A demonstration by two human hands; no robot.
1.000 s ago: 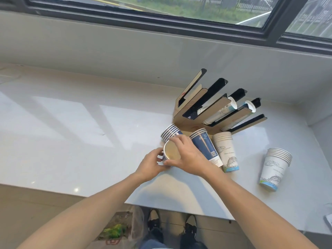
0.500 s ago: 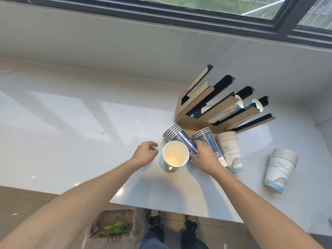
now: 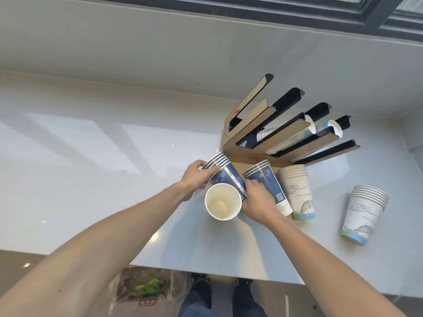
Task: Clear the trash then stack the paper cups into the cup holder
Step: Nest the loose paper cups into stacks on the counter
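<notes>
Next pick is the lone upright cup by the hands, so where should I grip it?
Take the open cup by its side wall just under the rim, coming from the front: it stands upright with its mouth up, and blue stacks crowd behind it.

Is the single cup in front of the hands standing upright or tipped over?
Upright: the single cup shows its open round mouth and bottom, standing on the counter.

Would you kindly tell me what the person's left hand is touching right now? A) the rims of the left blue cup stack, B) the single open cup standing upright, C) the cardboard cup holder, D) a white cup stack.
A: the left hand grips the rim end of the left blue cup stack, while the single upright cup stands untouched in front of it.
</notes>
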